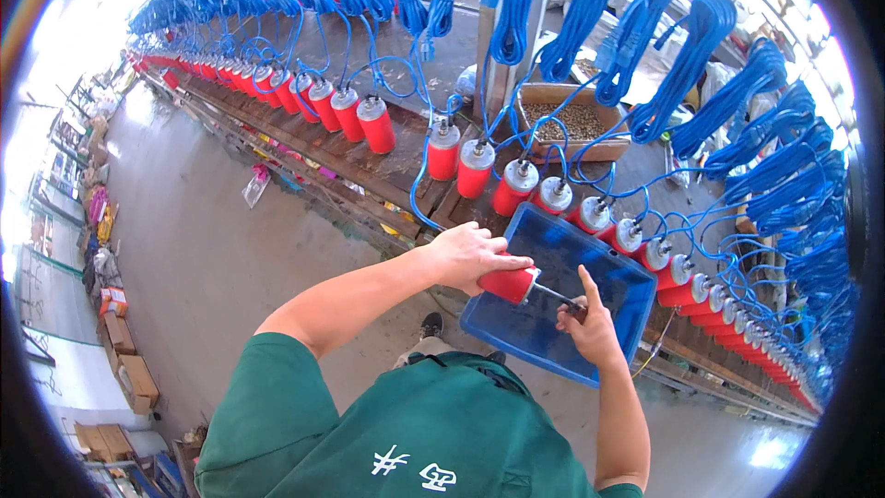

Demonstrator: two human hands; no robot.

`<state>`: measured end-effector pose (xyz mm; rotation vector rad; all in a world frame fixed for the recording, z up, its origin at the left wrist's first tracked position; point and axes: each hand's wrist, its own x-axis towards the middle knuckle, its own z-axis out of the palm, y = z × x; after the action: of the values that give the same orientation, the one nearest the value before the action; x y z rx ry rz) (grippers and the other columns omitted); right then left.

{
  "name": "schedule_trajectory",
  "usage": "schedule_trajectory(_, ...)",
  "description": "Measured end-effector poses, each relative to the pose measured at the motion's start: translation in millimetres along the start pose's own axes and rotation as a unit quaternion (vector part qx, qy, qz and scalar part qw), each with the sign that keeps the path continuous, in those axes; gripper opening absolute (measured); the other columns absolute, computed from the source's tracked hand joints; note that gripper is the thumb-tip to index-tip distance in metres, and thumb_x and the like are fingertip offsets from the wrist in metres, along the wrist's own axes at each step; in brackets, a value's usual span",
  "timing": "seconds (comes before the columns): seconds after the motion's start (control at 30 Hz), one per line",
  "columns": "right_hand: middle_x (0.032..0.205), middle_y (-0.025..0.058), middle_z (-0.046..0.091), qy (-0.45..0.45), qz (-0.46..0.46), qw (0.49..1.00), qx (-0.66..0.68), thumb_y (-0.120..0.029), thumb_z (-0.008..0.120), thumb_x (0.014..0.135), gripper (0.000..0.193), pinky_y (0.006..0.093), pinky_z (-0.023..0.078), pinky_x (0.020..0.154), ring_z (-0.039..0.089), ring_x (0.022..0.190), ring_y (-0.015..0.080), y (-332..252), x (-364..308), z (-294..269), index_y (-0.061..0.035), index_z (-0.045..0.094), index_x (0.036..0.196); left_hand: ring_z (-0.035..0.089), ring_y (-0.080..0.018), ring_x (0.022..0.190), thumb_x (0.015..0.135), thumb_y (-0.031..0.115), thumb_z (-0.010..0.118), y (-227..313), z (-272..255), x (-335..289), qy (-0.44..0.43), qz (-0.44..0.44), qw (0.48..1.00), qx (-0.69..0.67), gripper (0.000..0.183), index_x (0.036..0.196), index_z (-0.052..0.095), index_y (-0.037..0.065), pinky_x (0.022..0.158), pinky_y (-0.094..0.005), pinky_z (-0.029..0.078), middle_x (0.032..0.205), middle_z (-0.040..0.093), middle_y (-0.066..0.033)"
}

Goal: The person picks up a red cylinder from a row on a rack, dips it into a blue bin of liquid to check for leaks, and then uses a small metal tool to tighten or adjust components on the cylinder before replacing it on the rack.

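Observation:
My left hand [467, 256] is wrapped round a red cylinder [507, 285] with a grey metal end, tilted so that this end faces right. A screwdriver [555, 295] with a thin metal shaft and dark handle is in my right hand [595, 330], its index finger stretched out. The shaft reaches the cylinder's grey end; its tip cannot be made out. Both hands are over a blue plastic tray [608, 267], which hangs at the bench's near edge. A blue cable [417, 194] runs down toward my left hand.
Similar red cylinders [376, 129] with grey caps and blue cables stand in a long row along the bench [406, 161]. Coiled blue cables [519, 9] hang above. Behind the row is a cardboard box [604, 149] of small metal parts. Cartons [138, 378] stand far left.

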<state>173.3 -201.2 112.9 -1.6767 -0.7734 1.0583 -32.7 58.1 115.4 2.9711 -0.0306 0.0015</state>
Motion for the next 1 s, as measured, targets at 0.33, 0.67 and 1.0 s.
schedule_trajectory(0.33, 0.072, 0.0029, 0.062, -0.068, 0.118, 0.989, -0.065, -0.021, 0.073, 0.098, 0.033, 0.0297, 0.045, 0.051, 0.058, 0.055, 0.0141, 13, 9, -17, -0.0035, 0.063, 0.125, 0.068, -0.0247, 0.096, 0.068, 0.039, 0.092, -3, 3, 1, -0.006, 0.011, 1.0, 0.014, 0.11, 0.163, 0.037, 0.04, 0.088, -0.0401, 0.052, 0.109, 0.065, -0.0016)
schedule_trajectory(0.67, 0.083, 0.0044, 0.059, -0.081, 0.094, 0.976, 0.181, -0.024, 0.062, 0.109, 0.04, 0.0281, 0.049, 0.057, 0.059, 0.065, 0.0128, 31, 4, -16, -0.0063, 0.056, 0.144, 0.069, -0.0265, 0.1, 0.068, 0.038, 0.089, -4, 6, 2, -0.016, 0.009, 1.0, 0.017, 0.105, 0.161, 0.04, 0.041, 0.088, -0.0416, 0.053, 0.114, 0.066, -0.0026)
schedule_trajectory(1.0, 0.083, 0.0208, 0.074, 0.06, -0.099, 0.9, -0.421, -0.016, 0.079, 0.089, 0.031, 0.0448, 0.057, 0.075, 0.073, 0.079, 0.0359, 3, 11, 7, -0.0069, 0.074, 0.118, 0.068, -0.0269, 0.102, 0.069, 0.036, 0.09, 1, 4, 3, -0.023, 0.009, 1.0, 0.013, 0.104, 0.16, 0.04, 0.042, 0.088, -0.0409, 0.052, 0.115, 0.065, -0.0019)
